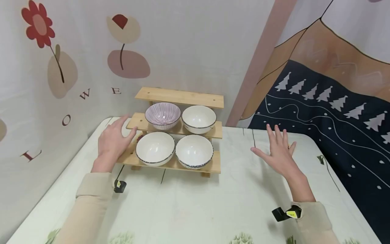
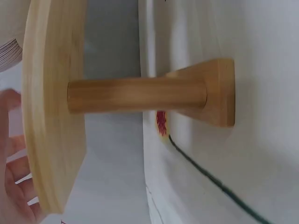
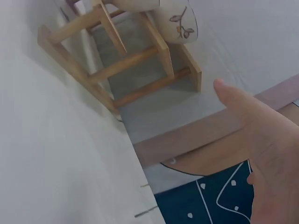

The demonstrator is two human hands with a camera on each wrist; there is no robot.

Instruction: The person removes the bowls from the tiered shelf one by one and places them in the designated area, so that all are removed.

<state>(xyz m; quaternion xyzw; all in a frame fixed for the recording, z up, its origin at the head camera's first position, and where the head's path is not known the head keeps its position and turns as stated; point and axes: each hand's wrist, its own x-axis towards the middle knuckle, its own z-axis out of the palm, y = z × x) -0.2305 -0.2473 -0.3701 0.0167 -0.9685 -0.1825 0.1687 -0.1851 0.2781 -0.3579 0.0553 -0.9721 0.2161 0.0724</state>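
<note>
A three-step wooden rack (image 1: 179,96) stands on the table with bowls on its lower two shelves. The middle shelf carries a purple-striped bowl (image 1: 163,116) and a white bowl (image 1: 199,119). On the bottom shelf sit two more white bowls with dark rims, a left one (image 1: 155,149) and a right one (image 1: 194,151). My left hand (image 1: 113,144) is at the rack's left end, fingers extended and thumb spread toward the middle shelf; nothing is in its grip. Off to the right, my right hand (image 1: 279,154) hovers over the table with spread fingers and holds nothing.
A pale cloth with printed plants covers the table (image 1: 195,210). Close behind the rack hangs a white curtain (image 1: 195,44) with flower prints. At the right a dark blue panel with white trees (image 1: 335,118) borders the table edge.
</note>
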